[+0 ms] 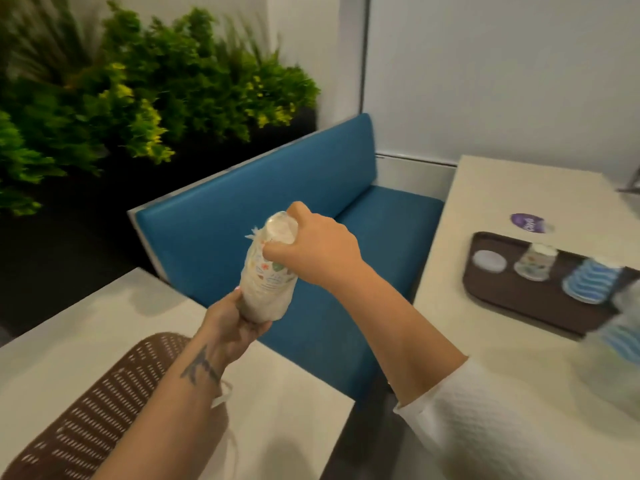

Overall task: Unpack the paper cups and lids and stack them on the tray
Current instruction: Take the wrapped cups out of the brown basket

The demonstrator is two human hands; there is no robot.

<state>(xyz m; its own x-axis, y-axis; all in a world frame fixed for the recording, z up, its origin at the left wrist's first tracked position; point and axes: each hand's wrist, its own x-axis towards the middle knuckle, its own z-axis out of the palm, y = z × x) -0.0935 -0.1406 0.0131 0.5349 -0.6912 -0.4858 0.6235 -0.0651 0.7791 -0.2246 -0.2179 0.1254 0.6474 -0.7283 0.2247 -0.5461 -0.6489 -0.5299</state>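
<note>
The unpacking step looks in hand: above the blue bench seat (311, 188), the left hand (235, 323) grips the bottom of a plastic-wrapped sleeve of floral paper cups (268, 275), while the right hand (318, 251) clamps round its top end, apparently working the wrap. To the right of the bench, the brown tray (519, 299) already holds a white lid (489, 260), an upturned floral cup (535, 263) and a blue-striped stack (590, 280). Next, the wrap likely needs tearing open and the cups carrying across to the tray.

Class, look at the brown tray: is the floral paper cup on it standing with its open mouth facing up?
No, the floral cup on the tray stands upside down, wide rim on the tray.
</note>
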